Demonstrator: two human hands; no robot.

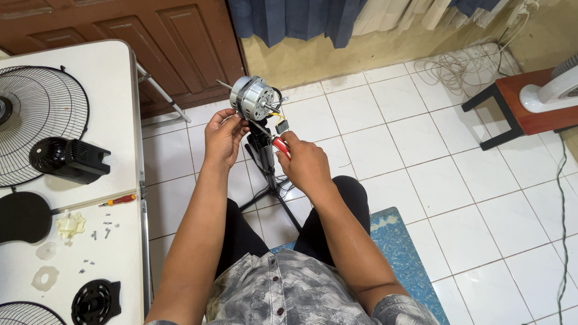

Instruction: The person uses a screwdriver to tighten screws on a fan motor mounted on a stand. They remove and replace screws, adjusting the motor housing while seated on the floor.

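Observation:
A bare silver fan motor (pixel 253 98) with a thin shaft sits on top of a black fan stand (pixel 263 157) over the tiled floor. My left hand (pixel 223 137) grips the stand's neck just below the motor on its left side. In my right hand (pixel 306 164) is a red-handled tool (pixel 280 146), its tip at the coloured wires and small black part (pixel 281 126) hanging under the motor. The tool's head is hidden between my hands.
A white table (pixel 117 72) at left carries a wire fan guard (pixel 37 113), a black motor cover (pixel 69 159), a red-handled screwdriver (pixel 120 200), loose screws and plastic parts. A blue mat (pixel 404 253) lies under my legs. A red stool with a white fan base (pixel 545 93) stands at right.

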